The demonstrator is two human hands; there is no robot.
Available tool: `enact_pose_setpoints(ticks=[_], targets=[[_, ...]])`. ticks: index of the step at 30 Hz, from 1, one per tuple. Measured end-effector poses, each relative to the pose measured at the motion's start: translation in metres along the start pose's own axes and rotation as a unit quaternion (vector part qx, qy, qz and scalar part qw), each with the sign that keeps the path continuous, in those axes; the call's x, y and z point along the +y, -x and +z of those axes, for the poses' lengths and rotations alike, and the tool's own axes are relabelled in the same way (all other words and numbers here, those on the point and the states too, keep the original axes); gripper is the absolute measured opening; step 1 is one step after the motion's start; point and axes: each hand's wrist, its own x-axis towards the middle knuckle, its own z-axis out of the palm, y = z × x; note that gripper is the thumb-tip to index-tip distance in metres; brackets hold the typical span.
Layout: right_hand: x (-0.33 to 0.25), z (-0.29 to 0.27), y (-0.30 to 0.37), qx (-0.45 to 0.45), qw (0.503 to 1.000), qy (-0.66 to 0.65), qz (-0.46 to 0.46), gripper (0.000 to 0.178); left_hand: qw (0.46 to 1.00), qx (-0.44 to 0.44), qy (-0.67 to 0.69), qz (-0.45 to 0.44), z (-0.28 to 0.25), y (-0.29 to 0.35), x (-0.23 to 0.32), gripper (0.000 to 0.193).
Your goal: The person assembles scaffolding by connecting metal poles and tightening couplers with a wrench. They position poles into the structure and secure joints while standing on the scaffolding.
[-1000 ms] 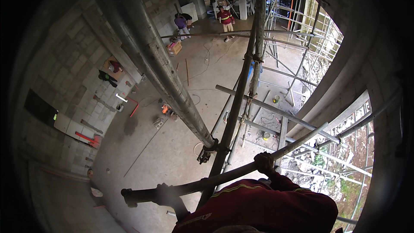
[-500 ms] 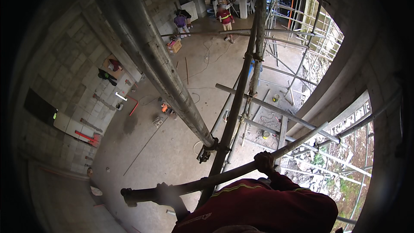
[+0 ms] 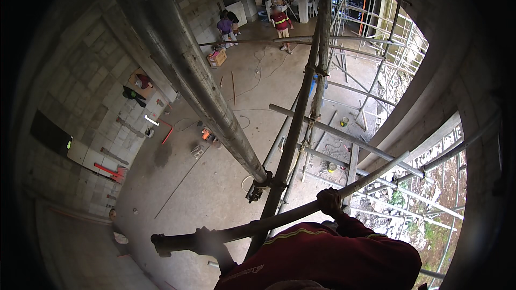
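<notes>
A scaffold pipe (image 3: 290, 216) slants across in front of my chest, low at the left and rising to the right. My right hand (image 3: 329, 202) is closed round it from above, right of the upright scaffold post (image 3: 290, 153). Toward the pipe's left end, my left hand (image 3: 210, 244) is wrapped round it, its fingertips showing over the upper edge. That hand is dark and partly hidden by the pipe. A thick metal tube (image 3: 201, 80) comes down from the upper left and ends at a scaffold clamp (image 3: 260, 182) beside the post.
Far below lies a concrete floor (image 3: 183, 204) with cables, an orange tool (image 3: 206, 134) and a cardboard box (image 3: 216, 57). Co-workers stand there, one in a red top (image 3: 280, 20), one in purple (image 3: 224, 25). Scaffold tubes (image 3: 344, 131) cross at the right, by an opening onto rubble.
</notes>
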Motion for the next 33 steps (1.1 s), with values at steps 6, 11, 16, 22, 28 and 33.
enact_pose_setpoints(ticks=[6,11,16,22,28,33], targets=[[-0.0006,-0.0004,0.0005,-0.008,1.000,0.001,0.012,0.013,1.000,0.005,0.023,0.000,0.0036,0.0056,0.0051,0.050],[-0.0003,0.0010,0.0014,-0.019,0.999,-0.007,0.038,0.013,0.999,-0.003,0.040,-0.002,0.0051,0.0071,0.0072,0.050],[-0.0002,0.0017,0.0018,-0.014,0.999,-0.010,0.032,0.014,1.000,0.008,0.016,0.003,0.0026,0.0042,0.0030,0.050],[-0.0006,-0.0001,0.0002,-0.014,1.000,0.004,0.017,0.014,1.000,-0.001,0.014,-0.022,0.0017,0.0019,0.0043,0.050],[-0.0009,-0.0026,-0.0022,0.001,1.000,-0.010,0.004,0.011,1.000,0.006,0.013,-0.012,0.0025,0.0046,0.0053,0.050],[-0.0016,-0.0021,-0.0017,0.007,1.000,-0.019,0.013,0.014,1.000,0.014,-0.007,0.019,0.0018,0.0018,-0.0011,0.043]])
